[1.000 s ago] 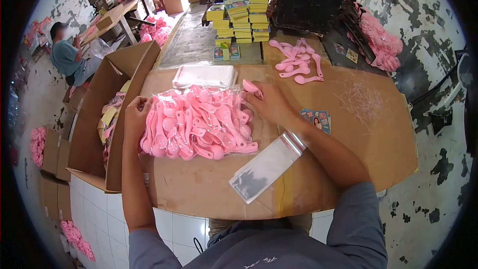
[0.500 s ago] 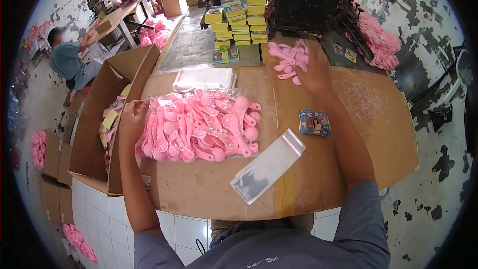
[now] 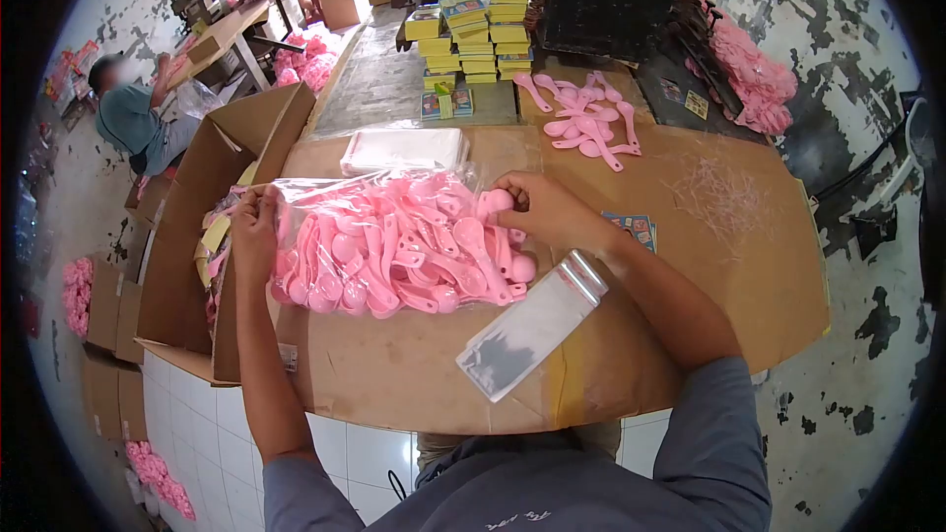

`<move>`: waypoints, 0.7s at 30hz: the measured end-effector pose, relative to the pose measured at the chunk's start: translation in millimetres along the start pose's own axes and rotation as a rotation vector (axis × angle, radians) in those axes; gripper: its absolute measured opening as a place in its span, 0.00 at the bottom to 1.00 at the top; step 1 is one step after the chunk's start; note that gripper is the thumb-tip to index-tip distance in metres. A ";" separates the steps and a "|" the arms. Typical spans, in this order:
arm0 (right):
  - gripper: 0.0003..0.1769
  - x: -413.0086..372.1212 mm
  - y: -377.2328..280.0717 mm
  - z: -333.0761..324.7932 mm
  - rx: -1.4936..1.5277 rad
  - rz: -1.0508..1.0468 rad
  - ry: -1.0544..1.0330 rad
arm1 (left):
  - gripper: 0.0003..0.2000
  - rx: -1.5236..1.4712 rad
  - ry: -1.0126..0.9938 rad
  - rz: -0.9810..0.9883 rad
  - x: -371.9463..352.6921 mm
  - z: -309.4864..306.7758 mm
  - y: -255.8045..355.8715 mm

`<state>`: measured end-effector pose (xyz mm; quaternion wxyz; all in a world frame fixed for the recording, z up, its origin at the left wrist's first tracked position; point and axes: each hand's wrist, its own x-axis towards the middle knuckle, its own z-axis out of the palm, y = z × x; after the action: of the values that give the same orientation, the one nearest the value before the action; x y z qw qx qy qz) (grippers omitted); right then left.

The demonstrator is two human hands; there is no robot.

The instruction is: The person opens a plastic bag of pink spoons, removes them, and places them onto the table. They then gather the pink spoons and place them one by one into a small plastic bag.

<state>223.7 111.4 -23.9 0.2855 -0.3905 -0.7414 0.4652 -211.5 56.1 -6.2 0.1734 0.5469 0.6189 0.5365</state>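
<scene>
A clear plastic bag full of pink spoons (image 3: 394, 246) lies on the cardboard-covered table (image 3: 394, 374). At its upper left corner, my left hand (image 3: 254, 227) pinches the plastic. My right hand (image 3: 537, 209) is at the bag's right end, its fingers closed around the edge by a pink spoon. Loose pink spoons (image 3: 589, 123) are spread near the table's far side. Clear flat sleeves (image 3: 532, 325) lie in front of the bag, and a stack of clear sleeves (image 3: 404, 151) sits behind it. Small printed cards (image 3: 636, 229) are partly hidden by my right forearm.
An open cardboard box (image 3: 182, 266) stands at the left. Stacks of yellow-edged cards (image 3: 473, 34) and a black case (image 3: 601, 0) are at the back. Thin clear strands (image 3: 724, 202) lie at the right. A person (image 3: 133, 118) sits at the far left.
My right hand has come back from the loose spoons to the bag's right end. The loose spoons are more spread out. My left hand has raised the bag's upper left edge slightly.
</scene>
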 end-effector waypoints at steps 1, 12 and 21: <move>0.19 0.9 2.3 -5.6 0.048 0.005 -0.033 | 0.14 -0.085 0.007 0.000 3.0 0.4 -2.9; 0.18 -10.0 -25.0 -46.1 -0.057 0.028 -0.194 | 0.15 0.129 0.063 0.083 6.5 2.7 -17.3; 0.13 -13.8 -50.5 -44.4 -0.224 0.047 -0.150 | 0.18 0.269 0.038 0.051 1.0 4.5 -6.0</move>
<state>250.2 107.1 39.2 0.1731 -0.4012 -0.7985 0.4141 -211.2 60.2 -12.6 0.0732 0.5705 0.6744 0.4630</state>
